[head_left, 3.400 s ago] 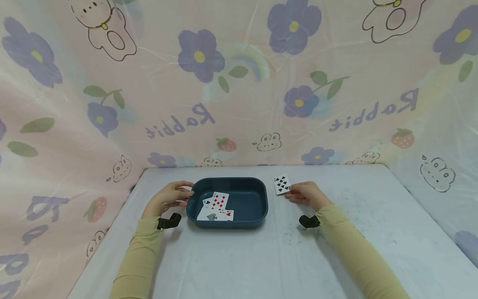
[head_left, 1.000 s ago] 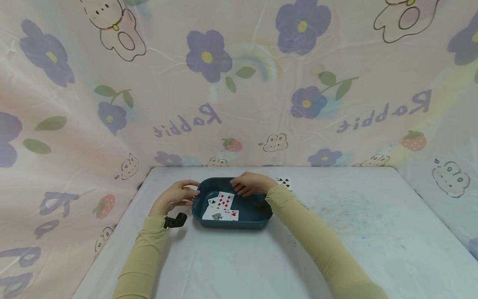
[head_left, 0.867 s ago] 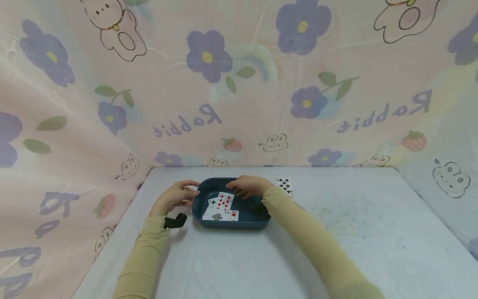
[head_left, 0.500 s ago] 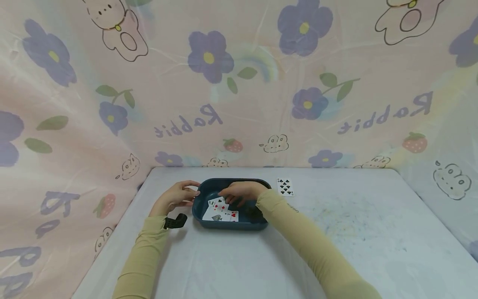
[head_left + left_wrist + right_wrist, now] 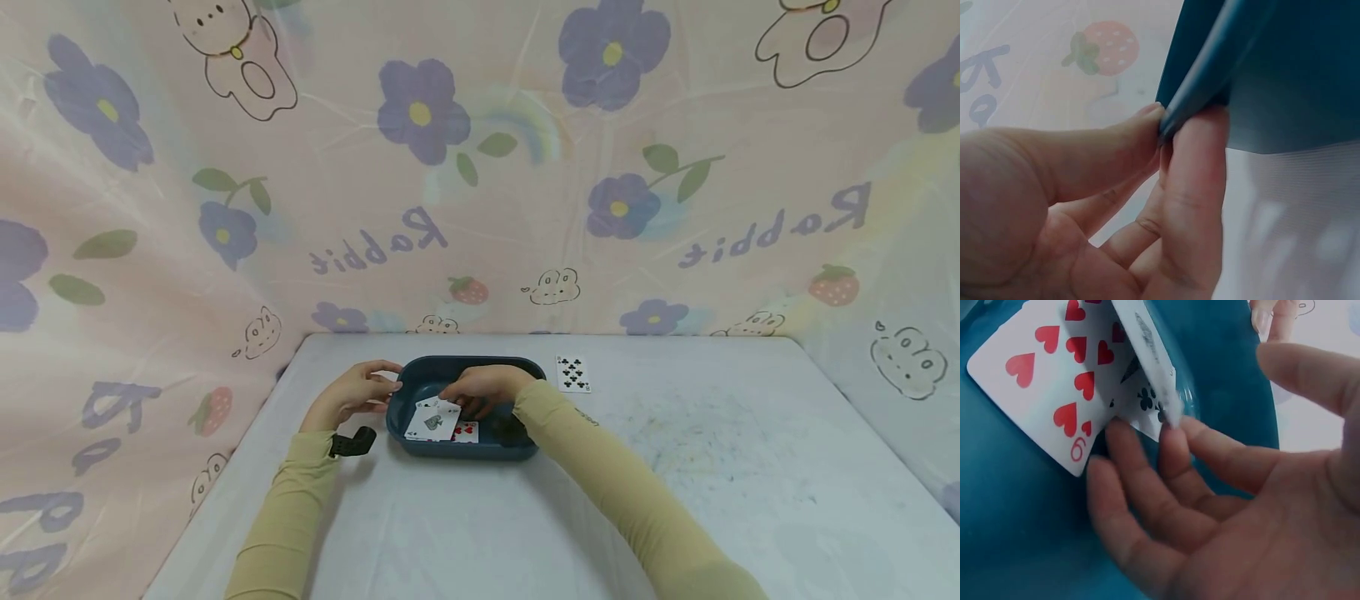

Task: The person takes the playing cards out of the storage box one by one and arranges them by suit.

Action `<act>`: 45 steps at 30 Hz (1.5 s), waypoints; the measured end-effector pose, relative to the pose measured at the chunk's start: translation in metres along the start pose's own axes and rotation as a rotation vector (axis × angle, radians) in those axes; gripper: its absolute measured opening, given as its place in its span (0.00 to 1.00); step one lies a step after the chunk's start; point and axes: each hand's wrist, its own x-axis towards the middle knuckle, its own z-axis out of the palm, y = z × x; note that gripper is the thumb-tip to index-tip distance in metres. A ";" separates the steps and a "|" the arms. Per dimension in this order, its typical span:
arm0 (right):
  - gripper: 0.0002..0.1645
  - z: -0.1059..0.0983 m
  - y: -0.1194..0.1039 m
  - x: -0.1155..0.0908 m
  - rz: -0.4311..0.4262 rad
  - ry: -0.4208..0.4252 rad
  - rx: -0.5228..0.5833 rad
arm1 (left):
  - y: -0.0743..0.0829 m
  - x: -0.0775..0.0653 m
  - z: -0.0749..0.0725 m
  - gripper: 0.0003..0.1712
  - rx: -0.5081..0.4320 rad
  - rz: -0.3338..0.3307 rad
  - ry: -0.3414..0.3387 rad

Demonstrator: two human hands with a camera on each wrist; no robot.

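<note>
A dark blue rectangular tray (image 5: 472, 451) stands on the table with several playing cards in it. My left hand (image 5: 352, 396) pinches its left rim between thumb and index finger, plain in the left wrist view. Inside the tray, my right hand (image 5: 487, 387) holds a corner of the ace of spades (image 5: 433, 421) at its fingertips; the right wrist view has that card tilted up, its thumb apart. Below lie a hearts card (image 5: 1054, 369) marked 6 or 9 and part of a clubs card (image 5: 1144, 400). The diamonds card is hidden now.
A clubs card (image 5: 573, 375) lies face up on the white table (image 5: 675, 483), right of the tray. A patterned cloth (image 5: 480, 208) hangs behind the table and along both sides. Black camera mounts sit on the wrists.
My right hand went from the clubs card on the table into the tray, then leftward and down to the cards. The ace of spades has lifted and turned, covering the diamonds card. My left hand stayed.
</note>
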 end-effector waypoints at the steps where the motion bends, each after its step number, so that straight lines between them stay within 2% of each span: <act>1: 0.19 0.000 0.000 0.000 -0.007 -0.007 0.004 | 0.000 0.001 0.000 0.27 0.002 -0.001 -0.001; 5: 0.10 0.000 0.001 -0.002 -0.035 0.002 0.014 | -0.001 0.003 0.001 0.26 -0.008 0.005 -0.006; 9: 0.06 -0.002 0.005 -0.004 -0.063 0.063 0.038 | 0.006 -0.003 0.003 0.26 -0.018 0.015 -0.024; 12: 0.05 -0.006 0.007 -0.007 -0.080 0.106 0.068 | 0.007 -0.004 0.004 0.26 -0.011 0.013 -0.020; 14: 0.05 -0.010 0.007 -0.010 -0.090 0.135 0.081 | 0.001 0.002 0.002 0.26 -0.005 0.014 -0.012; 16: 0.05 -0.013 0.007 -0.013 -0.107 0.173 0.079 | 0.001 0.001 0.002 0.27 -0.004 0.017 -0.006; 21: 0.03 -0.018 0.010 -0.020 -0.190 0.257 0.057 | -0.001 0.001 0.002 0.26 -0.015 0.011 -0.002; 24: 0.09 -0.021 0.012 -0.024 -0.249 0.278 0.067 | -0.003 0.001 0.001 0.25 -0.020 0.003 0.003; 29: 0.30 -0.029 0.017 -0.033 -0.297 0.281 0.140 | -0.004 0.000 0.001 0.26 -0.017 0.015 -0.012; 32: 0.37 -0.036 0.020 -0.040 -0.306 0.273 0.164 | -0.004 0.000 0.001 0.26 -0.019 0.019 -0.020; 38: 0.28 -0.051 0.025 -0.055 -0.274 0.320 0.222 | -0.005 0.000 0.000 0.27 -0.022 0.032 -0.023; 45: 0.17 -0.071 0.039 -0.075 -0.317 0.453 0.180 | -0.002 -0.001 0.000 0.27 -0.033 0.032 -0.025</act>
